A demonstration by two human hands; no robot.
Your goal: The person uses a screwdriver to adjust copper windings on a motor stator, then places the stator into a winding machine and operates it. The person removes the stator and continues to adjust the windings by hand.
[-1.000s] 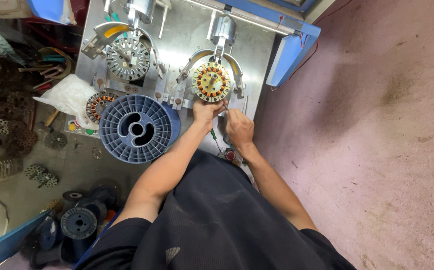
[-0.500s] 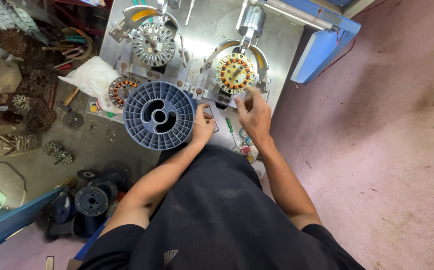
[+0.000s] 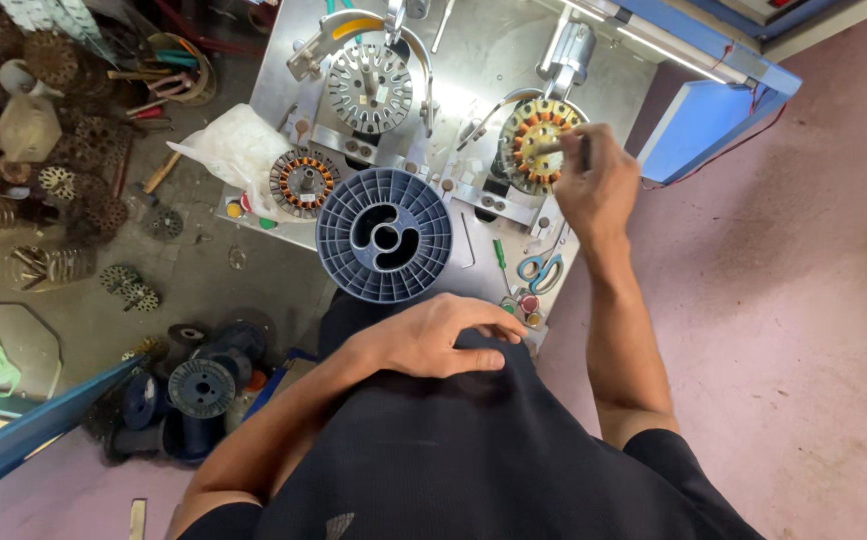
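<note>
Near the upper right of the frame, the right hand (image 3: 594, 185) pinches a thin tool against the copper-wound ring (image 3: 539, 143) on the metal table (image 3: 474, 60). Winding work looks underway; next needs careful poking. Lower down, the left hand (image 3: 434, 335) rests spread on the dark shirt (image 3: 474, 450).

Blue spool (image 3: 385, 235) upright at worktop (image 3: 474, 60) front edge. Bare stator (image 3: 370, 88) clamped at back left. Scissors (image 3: 538, 270) lying near right edge. White bag (image 3: 234, 150) beside copper-wound stator (image 3: 303, 182). Dark spools (image 3: 201, 387) down on floor (image 3: 804, 300).
</note>
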